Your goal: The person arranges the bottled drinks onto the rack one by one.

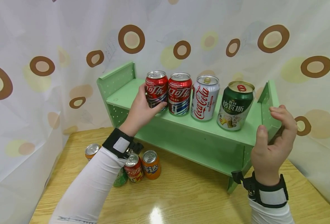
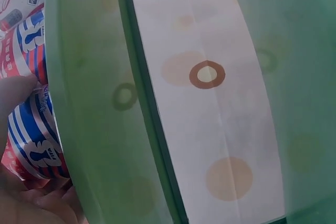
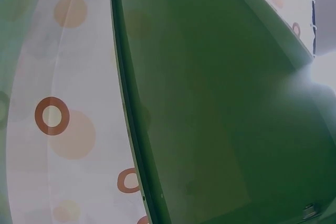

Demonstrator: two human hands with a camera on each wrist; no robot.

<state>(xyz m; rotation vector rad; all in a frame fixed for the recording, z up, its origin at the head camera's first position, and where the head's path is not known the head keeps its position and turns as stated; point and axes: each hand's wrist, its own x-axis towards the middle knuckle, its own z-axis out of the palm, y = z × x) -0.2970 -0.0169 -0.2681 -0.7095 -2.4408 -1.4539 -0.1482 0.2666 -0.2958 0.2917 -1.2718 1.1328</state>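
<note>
Red leftmost can [image 1: 156, 88] on green shelf [image 1: 187, 141]; hands apart: left hand [image 1: 141, 109] gripping it; right hand [image 1: 274, 147] spread near shelf's end

Left grip [image 1: 142, 107] holding red can [image 1: 157, 88], 3 cans [image 1: 205, 99] alongside

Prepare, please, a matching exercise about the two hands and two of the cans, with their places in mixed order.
1. Left hand
2. Right hand
3. White can
4. Green-and-white can

A. Rightmost in the row on the green shelf
B. Gripping the row's leftmost can
C. Between a red can and the green-and-white can
D. At the shelf's right end, holding no can

Pairs: 1-B; 2-D; 3-C; 4-A
</note>
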